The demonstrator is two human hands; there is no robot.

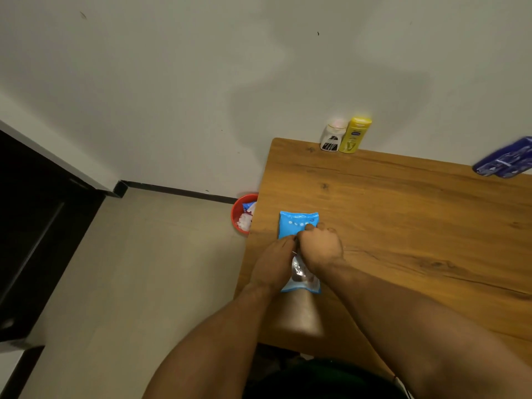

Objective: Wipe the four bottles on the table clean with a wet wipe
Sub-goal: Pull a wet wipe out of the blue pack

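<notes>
Left grip (273, 256) and right grip (320, 246) pinched on wipe pack (298, 220) on worktop (403, 226), white bottle (332, 137) and yellow bottle (354, 136) upright, touching, well beyond pack, blurred blue bottles (503, 157) far right of it.

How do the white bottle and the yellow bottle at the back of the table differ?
The yellow bottle is taller and slimmer; the white bottle is shorter and squatter. The white bottle carries a black-striped label, the yellow bottle a blue logo. Both stand upright, side by side at the far edge of the table.
</notes>
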